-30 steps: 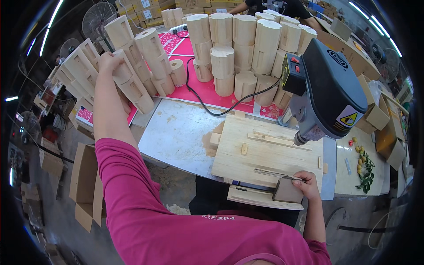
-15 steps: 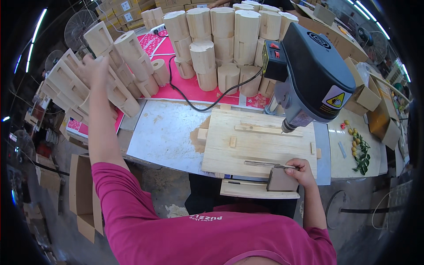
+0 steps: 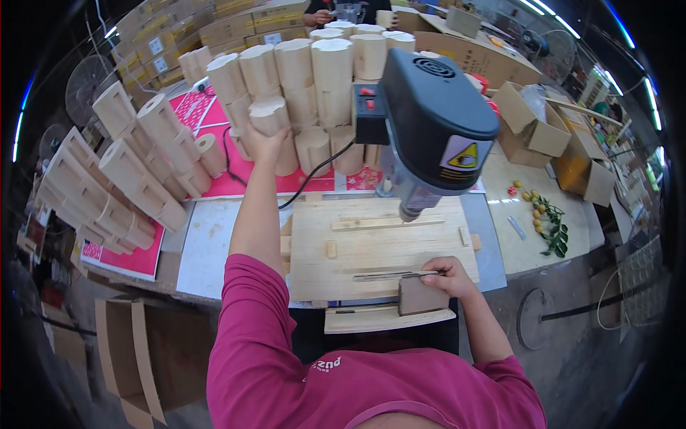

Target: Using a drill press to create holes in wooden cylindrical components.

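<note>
Left grip (image 3: 266,146) clasps 1 pale, lobed wooden cylinder (image 3: 269,114).

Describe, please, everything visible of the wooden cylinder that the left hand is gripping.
The wooden cylinder is pale and bare-looking, with a flat, slightly lobed top. It is roughly upright in front of taller cylinder stacks, above a lower cylinder. The left hand grips its lower part from the near side, hiding whether it rests on that one.
</note>
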{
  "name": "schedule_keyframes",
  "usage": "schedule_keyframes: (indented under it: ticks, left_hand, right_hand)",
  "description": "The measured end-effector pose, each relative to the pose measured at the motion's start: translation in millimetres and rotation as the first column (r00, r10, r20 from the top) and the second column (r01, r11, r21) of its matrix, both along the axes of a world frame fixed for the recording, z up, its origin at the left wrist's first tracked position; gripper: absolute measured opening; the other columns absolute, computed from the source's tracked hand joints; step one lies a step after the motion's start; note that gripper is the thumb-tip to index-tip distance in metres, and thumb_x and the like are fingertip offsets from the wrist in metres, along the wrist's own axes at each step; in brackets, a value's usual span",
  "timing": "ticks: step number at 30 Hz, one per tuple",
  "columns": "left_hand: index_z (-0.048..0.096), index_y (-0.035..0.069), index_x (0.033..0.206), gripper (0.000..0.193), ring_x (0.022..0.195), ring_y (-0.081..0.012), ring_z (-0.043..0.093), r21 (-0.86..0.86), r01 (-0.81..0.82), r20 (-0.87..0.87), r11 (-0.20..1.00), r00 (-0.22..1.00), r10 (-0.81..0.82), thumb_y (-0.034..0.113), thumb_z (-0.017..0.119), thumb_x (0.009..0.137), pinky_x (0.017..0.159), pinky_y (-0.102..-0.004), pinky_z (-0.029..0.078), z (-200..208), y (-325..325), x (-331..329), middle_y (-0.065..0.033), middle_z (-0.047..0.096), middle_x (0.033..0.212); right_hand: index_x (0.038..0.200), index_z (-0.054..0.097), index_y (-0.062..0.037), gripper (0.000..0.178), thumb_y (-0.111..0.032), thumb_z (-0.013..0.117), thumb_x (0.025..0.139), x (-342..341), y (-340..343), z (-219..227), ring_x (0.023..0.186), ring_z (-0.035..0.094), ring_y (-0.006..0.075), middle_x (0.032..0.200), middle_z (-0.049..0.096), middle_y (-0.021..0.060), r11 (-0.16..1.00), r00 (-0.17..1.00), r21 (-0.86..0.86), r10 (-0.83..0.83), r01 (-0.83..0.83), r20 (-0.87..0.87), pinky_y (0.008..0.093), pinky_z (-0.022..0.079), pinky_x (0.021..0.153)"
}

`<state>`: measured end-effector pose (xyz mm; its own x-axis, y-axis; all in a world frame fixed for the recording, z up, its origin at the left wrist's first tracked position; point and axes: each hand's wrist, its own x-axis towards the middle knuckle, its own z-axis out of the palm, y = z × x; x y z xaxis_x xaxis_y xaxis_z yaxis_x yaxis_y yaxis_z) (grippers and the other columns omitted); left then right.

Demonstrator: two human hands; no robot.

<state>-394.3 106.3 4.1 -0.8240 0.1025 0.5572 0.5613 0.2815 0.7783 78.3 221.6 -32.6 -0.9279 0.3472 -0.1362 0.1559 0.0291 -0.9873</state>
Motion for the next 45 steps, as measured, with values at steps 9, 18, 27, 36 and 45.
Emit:
schedule_keyframes:
  ticks: [9, 18, 27, 36, 45]
  left_hand:
    - [0.046, 0.001, 0.117, 0.050, 0.099, -0.0228, 0.057, 0.437, 0.305, 0.272, 0.846, 0.852, -0.447, 0.024, 0.068, 0.079, 0.077, -0.0317, 0.050, 2, -53, 21, -0.0116, 0.058, 0.106]
    - [0.045, 0.006, 0.123, 0.048, 0.099, -0.0182, 0.057, 0.697, 0.436, 0.236, 0.569, 0.610, -0.756, 0.043, 0.039, 0.093, 0.083, -0.0346, 0.048, 94, -133, 132, -0.0078, 0.056, 0.112]
    - [0.055, -0.002, 0.114, 0.044, 0.090, -0.0116, 0.057, 0.025, 0.861, 0.526, 0.508, 0.421, -0.739, 0.025, 0.064, 0.080, 0.077, -0.0243, 0.045, 120, -132, 236, -0.0066, 0.062, 0.101]
    - [0.061, -0.003, 0.107, 0.060, 0.084, -0.0191, 0.059, -0.241, 0.946, 0.751, 0.218, 0.324, -0.575, 0.043, 0.072, 0.069, 0.076, -0.0273, 0.045, 46, -100, 243, -0.0132, 0.064, 0.092]
    - [0.063, 0.001, 0.102, 0.045, 0.083, -0.0136, 0.057, -0.181, 0.945, 0.757, 0.274, 0.312, -0.574, 0.038, 0.068, 0.076, 0.076, -0.0258, 0.044, 25, -85, 246, -0.0070, 0.063, 0.092]
  right_hand:
    - [0.086, 0.064, -0.0015, 0.017, -0.013, 0.071, 0.075, 0, 1, -1, 0.070, 0.052, 0.0051, 0.075, 0.060, -0.0010, 0.998, 0.998, -0.046, 0.032, -0.034, -0.052, 0.0208, 0.042, 0.064]
    - [0.090, 0.064, -0.0002, 0.021, -0.011, 0.072, 0.074, 10, -8, 11, 0.074, 0.054, 0.0062, 0.079, 0.062, 0.0002, 0.980, 0.993, -0.166, 0.100, -0.110, -0.067, 0.0213, 0.043, 0.066]
    - [0.087, 0.066, -0.0005, 0.024, -0.004, 0.073, 0.065, 32, 16, 79, 0.080, 0.057, 0.0169, 0.082, 0.062, 0.0058, 0.949, 0.929, 0.310, 0.166, -0.059, -0.330, 0.0285, 0.044, 0.073]
    - [0.089, 0.066, -0.0016, 0.023, -0.005, 0.073, 0.067, 29, 24, 35, 0.082, 0.053, 0.0132, 0.085, 0.059, 0.0032, 0.943, 0.978, 0.321, -0.023, 0.090, -0.207, 0.0245, 0.041, 0.073]
    - [0.090, 0.066, -0.0020, 0.022, -0.003, 0.071, 0.068, 25, 21, 39, 0.082, 0.053, 0.0128, 0.085, 0.058, 0.0027, 0.925, 0.979, 0.376, 0.018, 0.062, -0.205, 0.0243, 0.041, 0.073]
